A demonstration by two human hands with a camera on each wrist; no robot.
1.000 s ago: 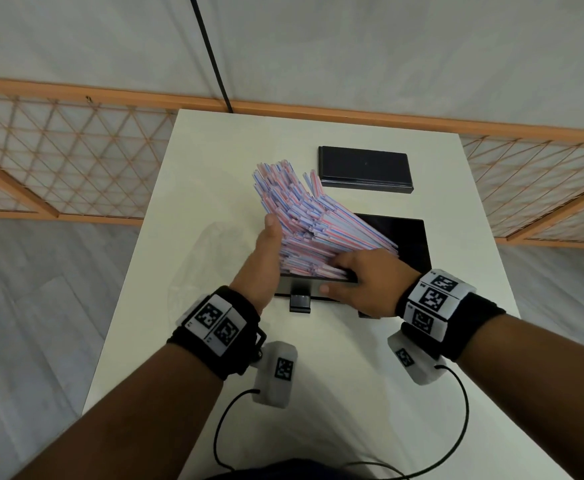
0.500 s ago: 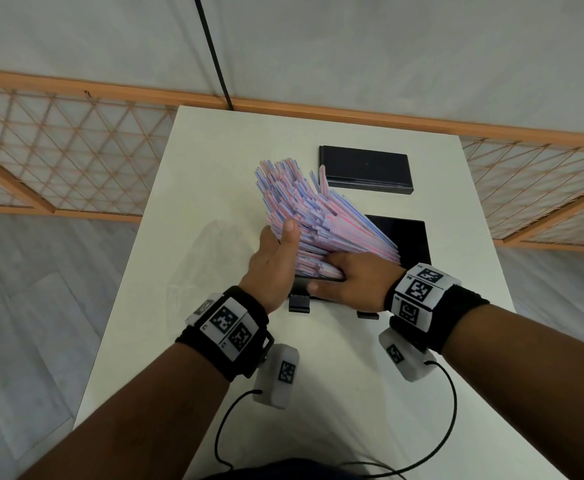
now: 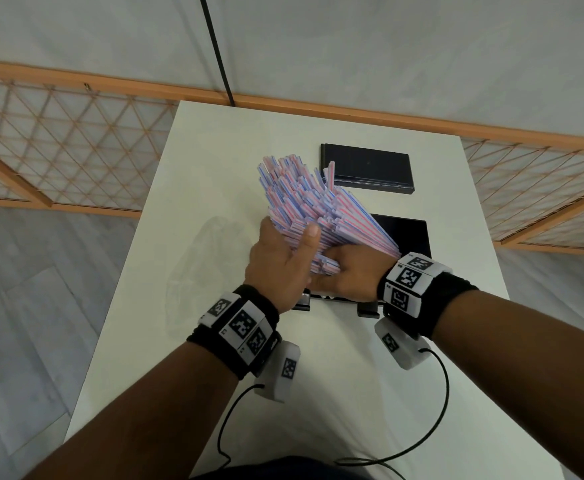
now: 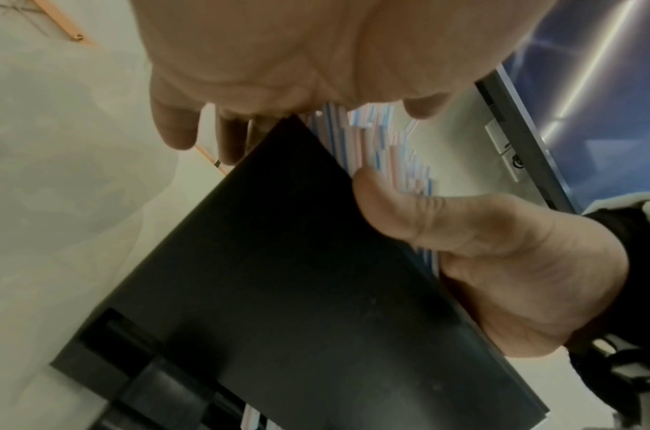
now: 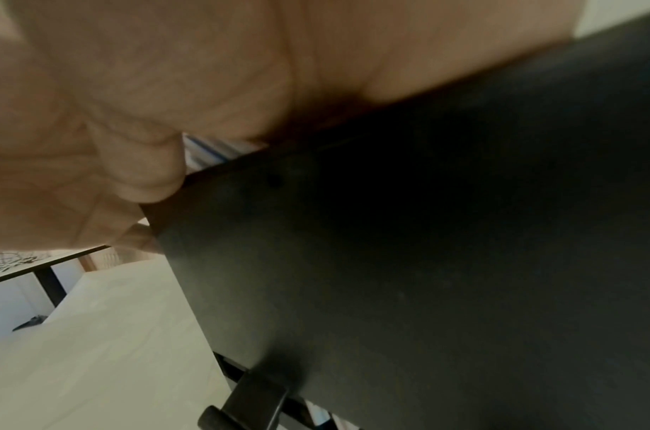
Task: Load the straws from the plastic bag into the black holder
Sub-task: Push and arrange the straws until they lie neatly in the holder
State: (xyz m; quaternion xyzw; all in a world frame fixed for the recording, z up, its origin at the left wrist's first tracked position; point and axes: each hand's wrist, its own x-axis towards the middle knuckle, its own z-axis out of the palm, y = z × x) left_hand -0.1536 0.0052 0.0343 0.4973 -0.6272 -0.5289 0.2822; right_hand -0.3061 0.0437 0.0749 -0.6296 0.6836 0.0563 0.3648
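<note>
A: Grip first. What has each hand got?

B: The left hand [image 3: 280,265] is cupped against the left side of the fanned bundle of pink-, blue- and white-striped straws [image 3: 313,216], thumb up along the near face, fingers behind it. The left wrist view shows those fingers loosely curved behind the straw ends — whether they clamp the bundle or only steady it, I cannot tell. The right hand [image 3: 351,271] lies over the bundle's lower right; its thumb curls onto the top edge of the open-topped black rectangular holder [image 3: 408,230], pinching straws against the rim.

A: And where are the straws relative to that hold?

B: Lower ends down inside the holder, under both hands. Upper ends splay up and away from the left thumb, toward the far left.

A: The bag?

B: A crumpled clear plastic bag [image 3: 210,258] lies flat on the white tabletop [image 3: 335,393], just left of the left hand — apart from the straws.

A: Anything beyond the grip?

B: A flat black rectangular lid [image 3: 366,169], past the straw tips.

A: Any writing?

B: No brand legible. Only black-and-white square marker tags [image 3: 410,277] on both wristbands; small characters beside them too blurred to read.
</note>
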